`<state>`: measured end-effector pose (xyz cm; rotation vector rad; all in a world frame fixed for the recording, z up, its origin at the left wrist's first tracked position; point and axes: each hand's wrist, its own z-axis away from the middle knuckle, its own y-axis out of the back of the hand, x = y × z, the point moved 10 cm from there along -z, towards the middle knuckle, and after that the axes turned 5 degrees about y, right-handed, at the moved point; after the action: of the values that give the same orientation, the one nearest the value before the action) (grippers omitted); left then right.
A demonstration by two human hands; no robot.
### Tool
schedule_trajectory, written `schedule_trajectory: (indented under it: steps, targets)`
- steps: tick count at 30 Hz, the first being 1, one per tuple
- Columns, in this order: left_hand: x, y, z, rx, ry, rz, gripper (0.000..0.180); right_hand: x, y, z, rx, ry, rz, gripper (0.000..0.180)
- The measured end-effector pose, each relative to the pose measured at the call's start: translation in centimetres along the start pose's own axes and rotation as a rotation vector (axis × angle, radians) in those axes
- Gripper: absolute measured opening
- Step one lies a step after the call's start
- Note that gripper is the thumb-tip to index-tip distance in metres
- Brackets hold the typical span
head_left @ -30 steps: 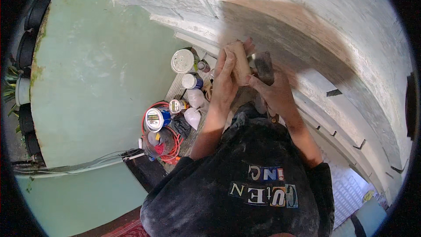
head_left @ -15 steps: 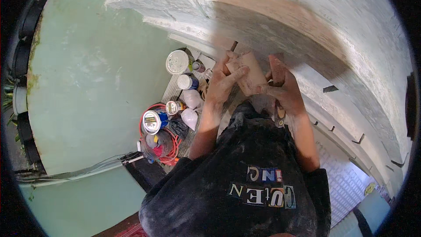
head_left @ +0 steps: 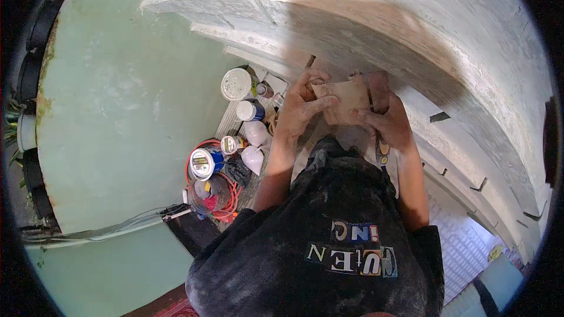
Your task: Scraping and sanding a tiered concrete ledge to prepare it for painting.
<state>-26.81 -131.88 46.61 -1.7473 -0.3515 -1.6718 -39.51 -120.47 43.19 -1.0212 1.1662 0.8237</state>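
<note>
Between both hands is a dusty, beige sheet that looks like sandpaper [head_left: 343, 104], its upper edge curled. My left hand [head_left: 296, 108] pinches its left end between thumb and fingers. On the other side, my right hand [head_left: 390, 120] has its thumb on the sheet's right end. That same hand also keeps a reddish-brown block [head_left: 379, 89] against its fingers, partly hidden. White dust coats my fingers and the dark shirt [head_left: 317, 217]. Just below the right hand shows a handle with a yellowish end [head_left: 383, 154]; whether it hangs or lies there I cannot tell.
A curved, grey plastered ledge [head_left: 376, 29] runs close beyond my hands. To the left stand a white-lidded bucket [head_left: 237, 84], several paint cans [head_left: 205, 164], plastic bags [head_left: 252, 158] and a coiled red hose [head_left: 235, 196] on planks. A pale green surface [head_left: 129, 105] lies further left.
The sheet has turned from a steep slant to nearly level, and its upper edge now curls. The block in my right hand has shifted slightly right.
</note>
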Motion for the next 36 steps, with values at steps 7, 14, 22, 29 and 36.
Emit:
schedule_trajectory:
  steps: [7,14,22,29,36]
  targets:
    - [-1.5,0.7,0.4,-0.048,0.074,0.163,0.037,-2.0,1.7,0.4,0.169,0.079,0.17,0.043]
    - [0.8,0.5,-0.1,-0.04,-0.121,-0.521,0.034,-2.1,2.7,1.4,0.197,0.055,0.169,0.04]
    - [-0.4,0.2,0.0,0.035,0.097,-0.159,0.033,-1.7,3.3,1.0,0.265,0.253,0.038,0.045]
    - [-1.0,3.3,1.4,0.066,0.051,-0.065,0.039,0.5,4.2,2.0,0.329,0.149,-0.08,0.046]
    - [-0.1,3.6,2.6,0.239,0.072,-0.393,0.037,0.4,4.6,2.1,0.374,0.221,0.122,0.028]
